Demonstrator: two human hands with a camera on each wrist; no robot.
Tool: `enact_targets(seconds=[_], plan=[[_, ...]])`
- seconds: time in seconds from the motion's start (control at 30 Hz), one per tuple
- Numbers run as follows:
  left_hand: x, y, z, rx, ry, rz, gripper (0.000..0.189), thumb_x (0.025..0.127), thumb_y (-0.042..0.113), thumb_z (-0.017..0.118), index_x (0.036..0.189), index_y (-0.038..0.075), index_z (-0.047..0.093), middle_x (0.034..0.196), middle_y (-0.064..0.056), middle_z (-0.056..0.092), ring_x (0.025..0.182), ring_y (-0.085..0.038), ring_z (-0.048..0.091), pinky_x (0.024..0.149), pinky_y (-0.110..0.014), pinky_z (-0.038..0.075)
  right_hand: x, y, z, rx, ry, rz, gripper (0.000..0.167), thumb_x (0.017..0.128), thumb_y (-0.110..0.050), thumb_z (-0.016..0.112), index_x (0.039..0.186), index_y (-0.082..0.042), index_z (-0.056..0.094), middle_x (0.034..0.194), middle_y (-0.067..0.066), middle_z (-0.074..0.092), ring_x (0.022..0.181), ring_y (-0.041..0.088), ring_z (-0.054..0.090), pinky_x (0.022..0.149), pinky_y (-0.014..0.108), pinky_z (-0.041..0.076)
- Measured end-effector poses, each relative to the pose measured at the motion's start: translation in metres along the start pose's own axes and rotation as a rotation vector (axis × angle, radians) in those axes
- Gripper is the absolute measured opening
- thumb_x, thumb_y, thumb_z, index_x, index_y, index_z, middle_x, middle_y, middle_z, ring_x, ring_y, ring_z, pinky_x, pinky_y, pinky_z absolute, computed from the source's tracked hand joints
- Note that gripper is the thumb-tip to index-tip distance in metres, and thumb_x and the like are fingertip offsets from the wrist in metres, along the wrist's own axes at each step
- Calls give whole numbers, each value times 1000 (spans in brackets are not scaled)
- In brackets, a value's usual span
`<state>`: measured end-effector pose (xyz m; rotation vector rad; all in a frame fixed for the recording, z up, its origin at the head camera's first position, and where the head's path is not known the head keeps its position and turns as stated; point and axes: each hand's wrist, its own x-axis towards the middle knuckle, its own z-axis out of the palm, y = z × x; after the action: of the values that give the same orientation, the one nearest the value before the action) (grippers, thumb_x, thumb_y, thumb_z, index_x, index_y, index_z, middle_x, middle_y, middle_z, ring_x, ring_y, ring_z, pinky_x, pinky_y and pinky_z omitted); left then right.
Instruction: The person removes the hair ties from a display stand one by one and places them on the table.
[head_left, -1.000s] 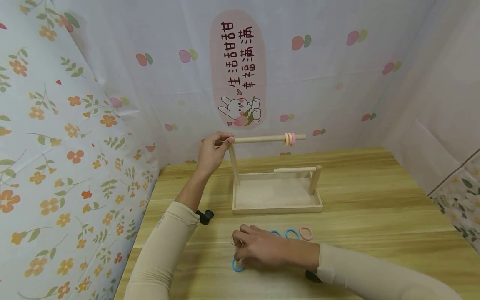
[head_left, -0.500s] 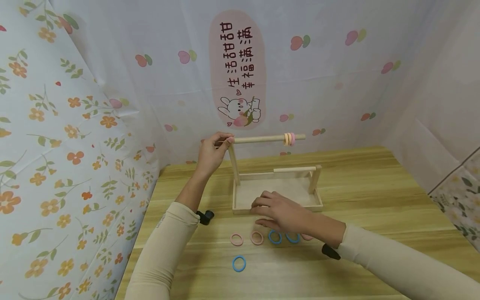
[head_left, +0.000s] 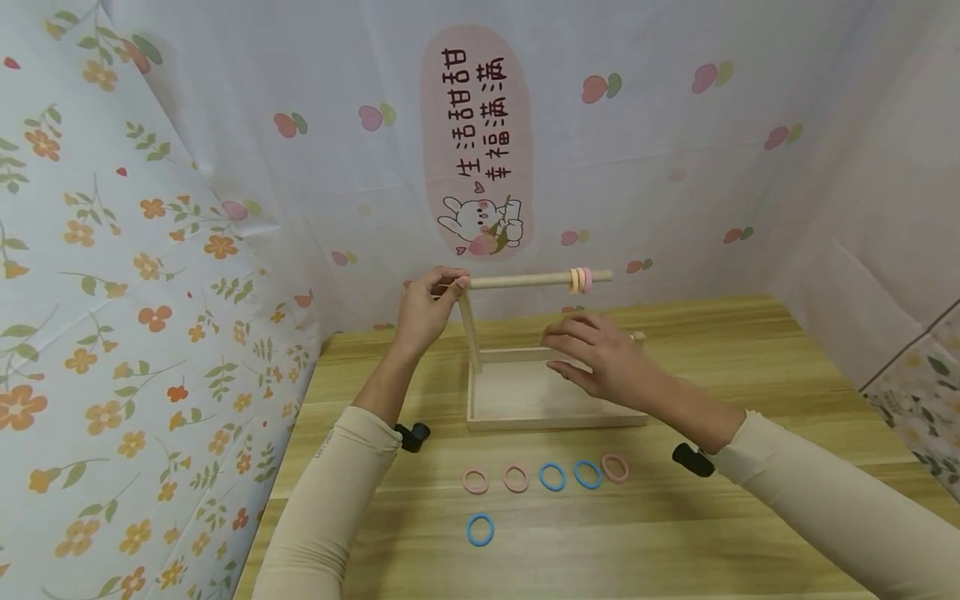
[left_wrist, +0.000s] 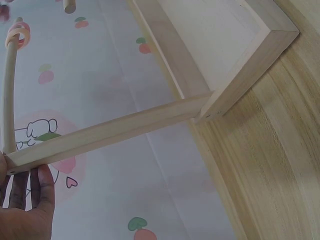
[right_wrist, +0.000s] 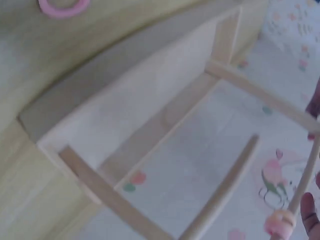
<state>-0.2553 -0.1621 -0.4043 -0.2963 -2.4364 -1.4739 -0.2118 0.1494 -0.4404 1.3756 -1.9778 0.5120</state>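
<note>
A wooden rack (head_left: 558, 422) has a shallow tray base, two posts and two horizontal rods. My left hand (head_left: 429, 310) pinches its tall left post (left_wrist: 115, 124) at the top corner, where the upper rod (head_left: 517, 281) joins. Several yellow-orange and pink rings (head_left: 581, 280) hang near that rod's free right end. In the head view my right hand (head_left: 603, 357) hovers over the tray, fingers loosely bent, thumb apart, holding nothing visible. It hides most of the lower rod (right_wrist: 220, 192). The right wrist view shows its fingers (right_wrist: 310, 212) near the hanging rings.
On the table in front of the rack lie several loose pink and blue rings, among them a blue ring (head_left: 480, 529) nearest me and a pink ring (head_left: 615, 467) at the right. Patterned cloth (head_left: 360, 200) stands behind and at the sides.
From among the loose rings my right hand has risen up and to the right, over the rack. The loose rings it covered now show. My left hand stays on the post.
</note>
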Motion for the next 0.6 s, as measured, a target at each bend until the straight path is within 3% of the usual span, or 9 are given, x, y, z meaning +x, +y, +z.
enact_targets(seconds=[0.17, 0.3, 0.43, 0.6], plan=[[1, -1, 0, 1, 0, -3, 35, 108, 37, 71, 132, 12, 79, 123, -13, 82, 117, -31, 77, 102, -50, 64, 4, 16, -11, -62, 49, 24, 46, 117, -41, 52, 126, -3, 75, 124, 17, 76, 114, 42, 66, 100, 58, 56], [1, -1, 0, -3, 4, -3, 33, 108, 36, 72, 130, 13, 80, 123, -13, 83, 117, -31, 77, 102, -49, 64, 3, 29, -19, -112, 65, 61, 45, 117, -40, 55, 131, -2, 74, 129, 21, 74, 116, 49, 62, 98, 66, 51], [1, 0, -1, -15, 4, 0, 34, 107, 37, 72, 129, 12, 80, 123, -13, 82, 117, -32, 77, 104, -50, 64, 2, 44, -25, -163, 72, 117, 36, 106, -24, 78, 133, -1, 74, 134, 24, 73, 119, 53, 60, 101, 70, 47], [1, -2, -1, -16, -2, -7, 34, 107, 38, 72, 129, 14, 80, 123, -12, 82, 117, -31, 77, 102, -50, 64, -1, 57, -28, -203, 80, 188, 58, 84, -6, 95, 137, 2, 73, 135, 26, 72, 119, 55, 59, 99, 71, 45]])
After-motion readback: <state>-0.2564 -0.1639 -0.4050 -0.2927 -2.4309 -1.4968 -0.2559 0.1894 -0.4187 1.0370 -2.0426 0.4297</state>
